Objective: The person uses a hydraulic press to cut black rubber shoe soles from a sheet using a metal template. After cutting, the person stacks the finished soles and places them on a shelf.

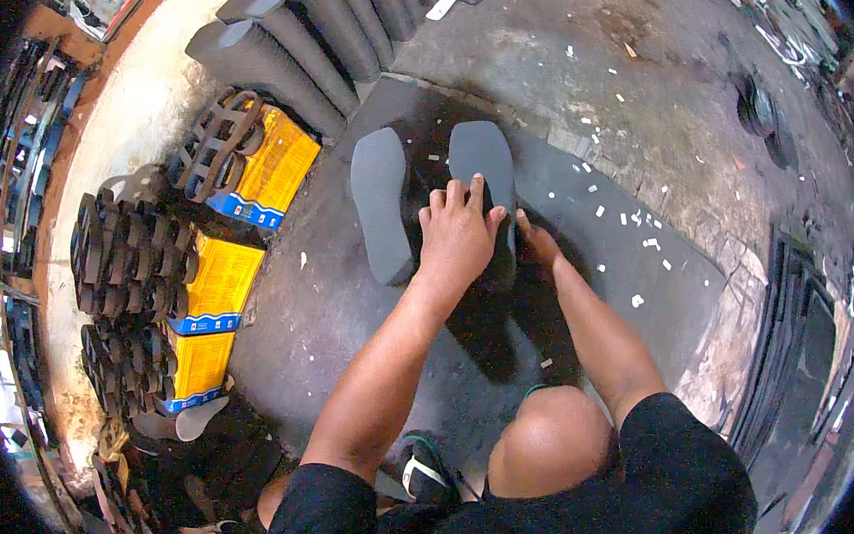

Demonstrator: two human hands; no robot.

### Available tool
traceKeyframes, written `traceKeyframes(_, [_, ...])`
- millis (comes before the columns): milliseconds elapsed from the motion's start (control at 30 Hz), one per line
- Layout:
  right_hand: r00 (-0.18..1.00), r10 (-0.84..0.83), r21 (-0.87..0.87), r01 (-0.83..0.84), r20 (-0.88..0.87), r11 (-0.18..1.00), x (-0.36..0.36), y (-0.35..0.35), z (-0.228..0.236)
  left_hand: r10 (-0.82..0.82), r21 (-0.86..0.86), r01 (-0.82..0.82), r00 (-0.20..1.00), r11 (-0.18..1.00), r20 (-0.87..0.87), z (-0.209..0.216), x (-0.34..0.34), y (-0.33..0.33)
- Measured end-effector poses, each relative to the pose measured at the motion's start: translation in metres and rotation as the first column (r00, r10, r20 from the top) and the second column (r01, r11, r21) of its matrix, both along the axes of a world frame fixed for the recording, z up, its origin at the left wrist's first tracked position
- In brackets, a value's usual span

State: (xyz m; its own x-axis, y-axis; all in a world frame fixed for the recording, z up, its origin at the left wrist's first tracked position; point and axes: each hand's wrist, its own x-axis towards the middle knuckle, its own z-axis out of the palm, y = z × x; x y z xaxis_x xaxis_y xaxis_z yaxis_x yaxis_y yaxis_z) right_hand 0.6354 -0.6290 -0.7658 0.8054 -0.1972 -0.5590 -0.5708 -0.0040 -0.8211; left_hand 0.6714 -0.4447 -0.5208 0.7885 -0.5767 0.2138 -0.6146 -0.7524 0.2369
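Note:
Two grey foam shoe soles (382,205) lie side by side on a dark mat (354,363) in front of me. Over the right-hand sole (479,147) rests my left hand (461,229), palm down, its fingers apart and the index finger stretched along the surface. Beside that sole's right edge is my right hand (539,242), with one finger extended toward the edge. The rest of its fingers are in shadow or hidden. The heel end of this sole is partly covered by my left hand and dark shadow.
Tall stacks of grey soles (276,73) stand at the far left. Nearer, dark sandals (130,255) are piled beside yellow and blue boxes (217,280). White scraps (634,219) litter the floor on the right. Dark strips (779,340) lie at the right. My bent knee (551,443) is close below my hands.

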Motion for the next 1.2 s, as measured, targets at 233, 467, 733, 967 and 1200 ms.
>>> traceKeyframes(233, [0.983,-0.006,0.304,-0.051,0.182,0.951,0.032,0.042,-0.004,0.092,0.030,-0.092,0.996,0.995,-0.001,0.004,0.016,0.024])
traceKeyframes(467, [0.977,0.099,0.078,-0.115,0.187,0.990,0.042,0.037,0.006,0.184,-0.311,-0.175,0.983,0.934,-0.001,0.018,0.047,0.058])
traceKeyframes(733, [0.990,-0.002,0.250,-0.034,0.141,0.968,0.031,0.052,0.021,-0.134,-0.227,-0.932,0.196,0.284,-0.971,-0.139,0.063,0.149])
traceKeyframes(967, [0.972,-0.043,0.042,0.034,0.232,0.999,0.039,0.072,0.001,-0.528,-0.278,-0.959,0.213,0.047,-0.822,-0.229,0.063,0.150])
traceKeyframes(1200, [0.948,-0.316,0.539,0.247,0.039,0.805,0.033,0.081,0.028,-0.408,-0.329,-0.941,0.269,0.084,-0.872,-0.177,0.048,0.108])
